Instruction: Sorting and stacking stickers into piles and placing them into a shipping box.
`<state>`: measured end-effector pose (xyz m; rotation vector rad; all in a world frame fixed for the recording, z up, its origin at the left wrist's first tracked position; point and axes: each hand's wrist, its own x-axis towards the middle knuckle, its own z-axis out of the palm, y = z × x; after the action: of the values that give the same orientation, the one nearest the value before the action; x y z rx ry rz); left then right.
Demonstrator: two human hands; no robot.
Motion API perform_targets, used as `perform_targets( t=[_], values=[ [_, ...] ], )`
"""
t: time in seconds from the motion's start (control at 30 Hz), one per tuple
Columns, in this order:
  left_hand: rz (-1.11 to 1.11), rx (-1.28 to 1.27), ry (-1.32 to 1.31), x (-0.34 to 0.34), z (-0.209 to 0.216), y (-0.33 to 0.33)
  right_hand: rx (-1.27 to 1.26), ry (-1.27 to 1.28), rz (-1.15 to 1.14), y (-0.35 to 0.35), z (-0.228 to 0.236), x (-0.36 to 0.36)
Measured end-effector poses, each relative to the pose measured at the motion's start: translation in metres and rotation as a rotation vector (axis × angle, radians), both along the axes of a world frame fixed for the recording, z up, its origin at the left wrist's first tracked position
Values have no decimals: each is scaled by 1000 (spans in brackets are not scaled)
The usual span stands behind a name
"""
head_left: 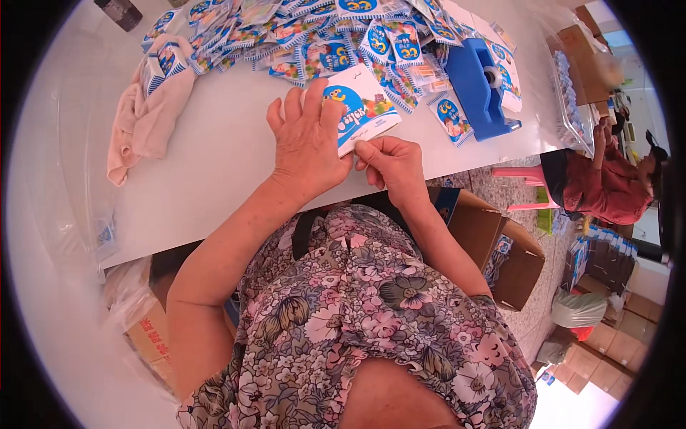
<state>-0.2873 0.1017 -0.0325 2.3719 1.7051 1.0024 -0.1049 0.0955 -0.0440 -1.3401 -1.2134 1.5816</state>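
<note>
Two hands meet on one white-and-blue packet (363, 107) at the desk (214, 150) edge — left hand (309, 143) pressing it flat, right hand (389, 163) pinching its near corner — beside the heap of packets (321, 36) and blue tape dispenser (479, 86).

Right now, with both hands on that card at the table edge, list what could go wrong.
1. The white and blue card lies near the table's front edge, pressed by the left hand and pinched by the right hand; it could slip off into the open cardboard box below.
2. The pile of packets crowds right behind it; a push forward may scatter them.
3. The blue tape dispenser sits near the right hand and could be knocked.
</note>
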Motion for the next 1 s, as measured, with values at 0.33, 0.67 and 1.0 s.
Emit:
perform_targets(
  t=[0.33,0.67,1.0],
  values=[
    [16,-23,-9,-5,4,-3,442,-871,105,24,49,33],
    [-148,29,-11,-26,-1,1,1263,-917,616,107,40,-6],
    [-755,-70,74,11,5,11,968,-850,208,-20,19,47]
  ],
)
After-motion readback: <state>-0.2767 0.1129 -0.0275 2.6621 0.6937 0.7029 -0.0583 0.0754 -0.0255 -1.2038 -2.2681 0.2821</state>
